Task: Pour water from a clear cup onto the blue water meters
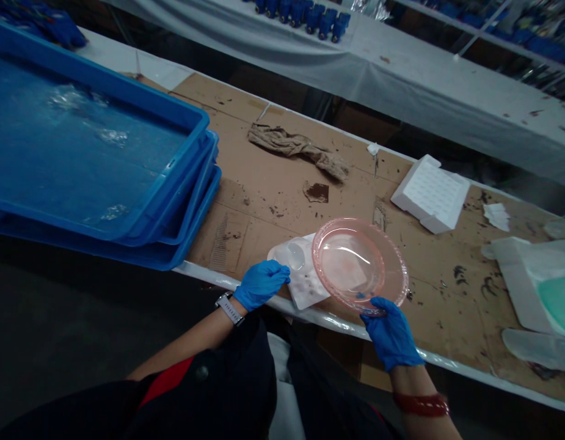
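By the near edge of the desk, a pink basin is clamped nearside by the right grip; the left grip's state cannot be told.

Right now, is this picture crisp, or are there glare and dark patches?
Head view: a white streak of glare crosses the pink basin; head view: the table edge shines in spots; head view: the shelf at upper right looks soft, and the floor at lower left is nearly black.
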Action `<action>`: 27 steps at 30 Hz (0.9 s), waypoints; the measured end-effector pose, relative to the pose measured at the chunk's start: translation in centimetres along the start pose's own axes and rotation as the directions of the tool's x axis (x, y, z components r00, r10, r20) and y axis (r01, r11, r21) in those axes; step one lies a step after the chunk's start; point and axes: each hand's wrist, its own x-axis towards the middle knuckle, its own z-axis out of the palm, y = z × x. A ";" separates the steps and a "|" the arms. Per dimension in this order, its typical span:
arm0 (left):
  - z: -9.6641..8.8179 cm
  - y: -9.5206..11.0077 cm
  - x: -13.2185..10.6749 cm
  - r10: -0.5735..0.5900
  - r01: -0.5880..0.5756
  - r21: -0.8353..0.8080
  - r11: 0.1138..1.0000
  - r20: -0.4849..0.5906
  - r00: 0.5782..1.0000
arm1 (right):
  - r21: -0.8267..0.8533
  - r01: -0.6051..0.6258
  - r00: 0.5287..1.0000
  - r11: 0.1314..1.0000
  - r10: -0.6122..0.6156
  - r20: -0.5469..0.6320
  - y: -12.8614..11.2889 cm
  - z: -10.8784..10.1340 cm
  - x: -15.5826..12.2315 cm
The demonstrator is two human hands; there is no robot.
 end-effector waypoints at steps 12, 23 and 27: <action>-1.5 -2.2 -1.3 -0.035 0.024 -0.159 0.987 -0.063 0.997 | 0.055 -0.034 0.999 0.998 0.033 0.017 2.8 1.1 -0.7; -2.6 -4.3 -2.3 0.023 -0.040 -0.267 0.963 -0.064 0.998 | 0.087 -0.051 0.998 0.995 0.048 0.031 5.0 0.8 0.4; -2.9 -5.0 -2.6 0.016 -0.047 -0.337 0.940 -0.092 0.996 | 0.088 -0.023 0.999 0.996 0.019 0.047 6.5 0.3 1.2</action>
